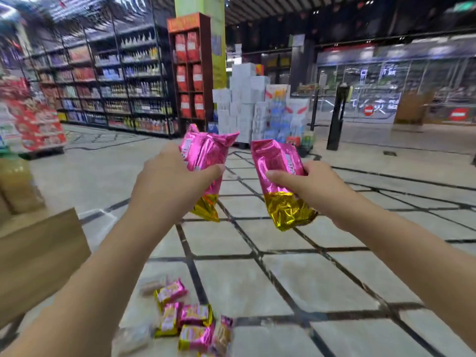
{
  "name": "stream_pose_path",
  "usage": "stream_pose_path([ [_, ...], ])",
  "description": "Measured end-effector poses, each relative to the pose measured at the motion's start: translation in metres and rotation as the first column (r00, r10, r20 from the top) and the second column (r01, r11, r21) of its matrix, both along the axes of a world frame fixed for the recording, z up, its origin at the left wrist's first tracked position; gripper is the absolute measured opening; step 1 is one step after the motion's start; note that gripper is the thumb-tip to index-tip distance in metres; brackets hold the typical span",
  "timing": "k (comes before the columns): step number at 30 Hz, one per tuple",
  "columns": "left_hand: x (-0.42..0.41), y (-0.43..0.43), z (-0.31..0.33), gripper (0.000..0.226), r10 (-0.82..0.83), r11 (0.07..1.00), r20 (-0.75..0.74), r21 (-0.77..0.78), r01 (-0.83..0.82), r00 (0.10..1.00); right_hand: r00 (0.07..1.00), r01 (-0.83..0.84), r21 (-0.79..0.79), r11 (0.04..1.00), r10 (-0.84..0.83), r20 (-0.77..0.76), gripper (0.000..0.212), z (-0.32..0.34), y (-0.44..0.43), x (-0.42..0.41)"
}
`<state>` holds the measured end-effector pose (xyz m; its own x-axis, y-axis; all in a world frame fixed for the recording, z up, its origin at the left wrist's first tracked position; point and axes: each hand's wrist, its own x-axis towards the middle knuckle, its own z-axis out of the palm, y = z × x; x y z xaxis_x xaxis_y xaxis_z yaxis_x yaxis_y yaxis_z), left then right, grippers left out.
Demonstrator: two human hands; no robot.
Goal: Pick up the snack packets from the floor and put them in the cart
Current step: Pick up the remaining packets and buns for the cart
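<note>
A packet (pixel 206 161) is gripped by the left hand (pixel 167 186). Another packet (pixel 280 181) is gripped by the right hand (pixel 309 186). More packets (pixel 190 320) are seen on the floor (pixel 309 279) below.

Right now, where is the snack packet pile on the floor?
Head view, bottom centre: the packet pile lies on the tiled floor, below the left hand, right of the cardboard.

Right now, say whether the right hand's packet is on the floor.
Off it: the right hand grips the packet, raised above the tiled floor.
</note>
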<state>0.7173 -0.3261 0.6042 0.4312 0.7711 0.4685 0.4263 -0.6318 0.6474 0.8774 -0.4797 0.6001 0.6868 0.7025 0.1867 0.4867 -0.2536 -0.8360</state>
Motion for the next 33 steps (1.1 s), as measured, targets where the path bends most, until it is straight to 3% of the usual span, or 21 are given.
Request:
stream_pose_path([
  [5,-0.020,-0.006,0.175,0.043,-0.011,0.996,-0.103,0.082,0.020,0.995,0.997,-0.068,-0.004,0.998,0.068,0.031,0.041,0.176,0.000,-0.012],
  [10,-0.064,-0.022,0.342,0.052,0.063,0.990,-0.219,0.134,-0.034,0.974,0.995,-0.097,-0.064,0.993,0.097,0.008,0.050,0.336,-0.014,-0.042],
  [17,-0.134,-0.070,0.506,0.048,-0.002,1.000,-0.248,0.012,0.005,0.969,0.991,-0.120,-0.083,0.989,0.114,-0.069,0.073,0.497,-0.060,-0.099],
  [22,-0.167,-0.116,0.550,0.048,-0.034,0.999,-0.256,-0.045,0.023,0.966,0.986,-0.156,-0.094,0.983,0.150,-0.070,0.086,0.544,-0.104,-0.138],
  [26,-0.182,-0.159,0.559,0.039,-0.082,0.993,-0.180,-0.100,0.065,0.980,0.972,-0.224,-0.088,0.971,0.216,-0.095,0.047,0.550,-0.143,-0.152],
  [29,-0.186,-0.187,0.552,0.034,-0.105,0.985,-0.126,-0.147,0.086,0.986,0.975,-0.215,-0.089,0.973,0.209,-0.070,0.047,0.541,-0.167,-0.153],
  [33,-0.187,-0.221,0.526,0.035,-0.068,0.978,-0.053,-0.199,0.056,0.996,0.974,-0.207,-0.052,0.977,0.201,-0.106,0.030,0.513,-0.191,-0.147],
])
